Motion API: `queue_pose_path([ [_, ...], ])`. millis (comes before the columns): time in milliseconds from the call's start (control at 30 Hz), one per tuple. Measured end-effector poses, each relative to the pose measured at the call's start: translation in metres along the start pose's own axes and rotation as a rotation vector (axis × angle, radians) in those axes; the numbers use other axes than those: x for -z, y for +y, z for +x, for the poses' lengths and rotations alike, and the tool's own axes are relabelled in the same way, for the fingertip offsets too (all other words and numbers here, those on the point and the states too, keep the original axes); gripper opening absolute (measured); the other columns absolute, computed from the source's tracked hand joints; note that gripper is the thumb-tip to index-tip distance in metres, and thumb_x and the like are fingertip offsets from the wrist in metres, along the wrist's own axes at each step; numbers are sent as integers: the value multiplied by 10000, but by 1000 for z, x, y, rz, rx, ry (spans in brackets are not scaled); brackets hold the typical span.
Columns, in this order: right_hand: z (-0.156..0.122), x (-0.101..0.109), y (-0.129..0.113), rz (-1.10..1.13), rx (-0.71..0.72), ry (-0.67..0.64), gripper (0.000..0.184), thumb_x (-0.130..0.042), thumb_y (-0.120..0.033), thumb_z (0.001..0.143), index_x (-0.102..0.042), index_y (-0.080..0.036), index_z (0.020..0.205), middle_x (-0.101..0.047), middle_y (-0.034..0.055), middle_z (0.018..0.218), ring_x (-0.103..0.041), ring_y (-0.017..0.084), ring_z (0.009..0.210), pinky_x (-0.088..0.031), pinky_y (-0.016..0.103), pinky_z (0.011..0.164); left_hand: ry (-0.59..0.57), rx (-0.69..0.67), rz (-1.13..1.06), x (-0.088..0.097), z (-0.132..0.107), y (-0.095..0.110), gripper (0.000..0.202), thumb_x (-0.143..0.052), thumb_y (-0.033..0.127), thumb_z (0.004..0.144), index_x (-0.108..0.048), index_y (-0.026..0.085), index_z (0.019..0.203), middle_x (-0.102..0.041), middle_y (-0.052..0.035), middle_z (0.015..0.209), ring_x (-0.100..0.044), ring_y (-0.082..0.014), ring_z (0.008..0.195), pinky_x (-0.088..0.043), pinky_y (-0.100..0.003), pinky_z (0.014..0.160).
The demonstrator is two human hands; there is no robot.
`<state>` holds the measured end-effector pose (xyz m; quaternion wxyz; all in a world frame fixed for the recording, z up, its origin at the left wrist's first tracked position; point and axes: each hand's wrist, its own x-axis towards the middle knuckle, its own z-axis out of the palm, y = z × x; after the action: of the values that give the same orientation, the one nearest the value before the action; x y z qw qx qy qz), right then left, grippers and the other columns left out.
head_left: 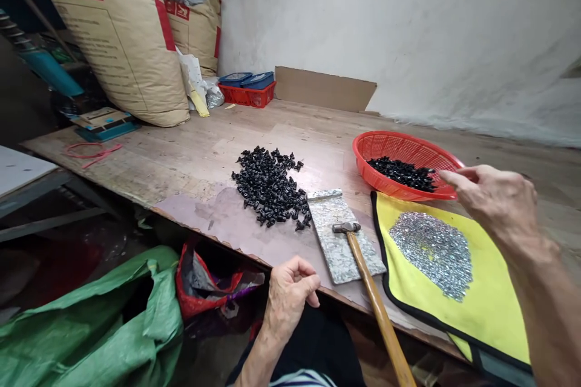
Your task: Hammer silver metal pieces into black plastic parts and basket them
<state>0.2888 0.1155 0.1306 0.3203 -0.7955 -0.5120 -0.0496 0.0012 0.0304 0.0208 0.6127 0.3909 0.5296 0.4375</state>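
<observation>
My right hand point(497, 202) reaches over the near right rim of a red plastic basket point(376, 178) with its thumb and forefinger pinched together. Anything at those fingertips is too small to make out. Inside the basket lies a heap of small black parts point(402, 173). Beside the table's front edge, my left hand point(293, 290) is loosely curled, with nothing visible in it. A hammer point(370, 290) with a wooden handle rests its head on a speckled stone slab point(331, 248), the handle jutting past the edge. Left of the slab sits a pile of black plastic parts point(270, 184).
Many small shiny metal pieces point(436, 251) are spread on a yellow cloth point(494, 296) with black edging. Large paper sacks point(113, 42) and a red tray point(249, 95) stand at the back left. A green sack point(104, 320) and a red bag point(200, 302) are below the edge.
</observation>
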Motion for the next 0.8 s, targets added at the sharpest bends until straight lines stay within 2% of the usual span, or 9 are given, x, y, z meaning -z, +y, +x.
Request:
queue_pose_path([
  [33,-5,-3,8,-168,-2,-41,374,-468,-439,795,-665,-125,848,-583,102,584,-471,158,472,-313,302,452,31,-9,-8,3,1,1,68,-618,181,634,-575,137,604,-567,4,400,-528,-115,365,-417,-207,444],
  [133,-35,-18,40,-465,-17,-315,347,-444,-453,802,-674,-210,896,-660,120,796,-566,225,625,-357,322,507,126,-37,-61,14,7,3,97,-635,207,627,-575,133,611,-574,5,427,-535,-122,368,-446,-222,430],
  [233,-63,-39,69,-495,35,-498,288,-496,-387,762,-663,-233,939,-657,105,986,-607,253,827,-402,322,587,179,-46,-106,21,11,3,127,-653,229,613,-573,130,619,-589,3,480,-535,-122,376,-472,-242,419],
  [333,-76,-51,83,-470,61,-526,232,-448,-350,779,-648,-254,845,-652,57,1006,-602,237,846,-408,310,619,173,-37,-117,19,8,-1,139,-661,234,603,-569,130,618,-588,4,502,-530,-120,383,-478,-251,414],
  [433,-76,-54,88,-467,54,-506,229,-405,-339,788,-603,-239,733,-659,61,935,-596,248,776,-388,322,597,138,-19,-70,12,5,-5,124,-640,238,626,-563,140,621,-572,10,489,-518,-121,374,-463,-254,415],
  [500,-74,-53,89,-446,53,-494,216,-407,-344,784,-581,-237,714,-662,65,867,-594,247,747,-381,321,595,185,-82,62,10,10,-5,100,-613,239,659,-567,153,637,-564,17,492,-519,-122,393,-449,-250,437],
  [633,-72,-49,96,-368,21,-456,222,-438,-413,770,-576,-243,740,-662,70,799,-594,244,695,-393,319,596,316,-442,596,11,39,4,64,-565,197,734,-629,187,736,-641,-27,722,-596,-158,681,-445,-264,642],
  [667,-73,-48,97,-343,17,-451,224,-449,-428,763,-575,-245,741,-662,69,794,-594,242,692,-398,317,599,323,-468,733,11,49,7,63,-588,197,725,-640,193,761,-641,-34,741,-592,-170,704,-429,-271,650],
  [800,-77,-45,102,-240,14,-420,186,-480,-421,734,-562,-256,707,-648,58,755,-585,242,681,-400,324,618,321,-383,1120,1,77,15,137,-671,287,700,-644,202,804,-631,-66,813,-588,-213,762,-384,-290,645],
])
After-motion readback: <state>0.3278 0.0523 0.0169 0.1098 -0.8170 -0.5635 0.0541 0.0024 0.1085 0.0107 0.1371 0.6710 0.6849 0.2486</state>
